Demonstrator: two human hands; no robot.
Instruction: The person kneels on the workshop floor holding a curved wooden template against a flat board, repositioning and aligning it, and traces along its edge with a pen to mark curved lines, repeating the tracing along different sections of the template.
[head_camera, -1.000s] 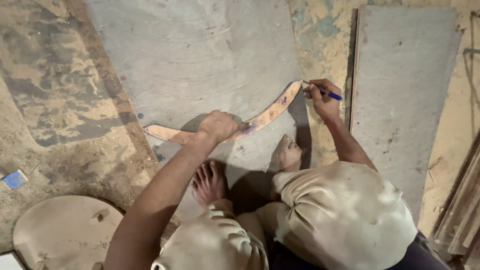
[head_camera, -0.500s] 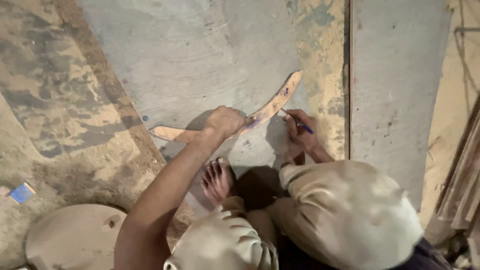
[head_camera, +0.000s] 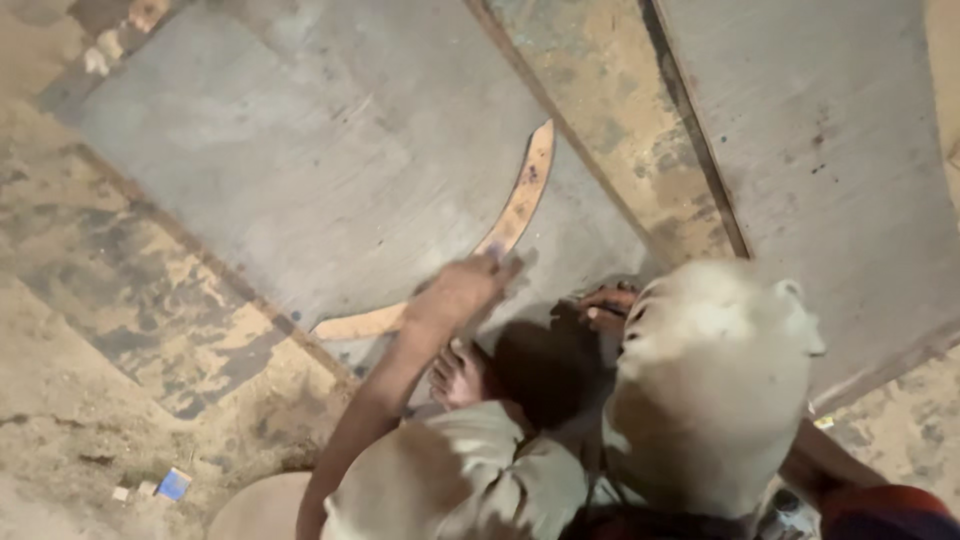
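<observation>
A thin curved wooden template (head_camera: 520, 195) lies on a large grey plywood sheet (head_camera: 300, 150) on the floor. My left hand (head_camera: 465, 290) presses down on the template's middle, arm stretched out from the lower left. My right hand (head_camera: 603, 305) sits low beside my right knee (head_camera: 710, 380), close to the sheet's edge and mostly hidden by the knee. Its fingers are curled around a pen, of which only a dark sliver shows. The picture is blurred.
My bare foot (head_camera: 458, 375) rests on the sheet just below the template. A second grey board (head_camera: 820, 150) lies to the right across a strip of stained floor (head_camera: 610, 130). A round wooden piece (head_camera: 260, 512) and a small blue scrap (head_camera: 172, 484) lie at lower left.
My right hand has drawn back from the template's far tip down to my knee. The view has swung and moved closer. My left hand stays on the template.
</observation>
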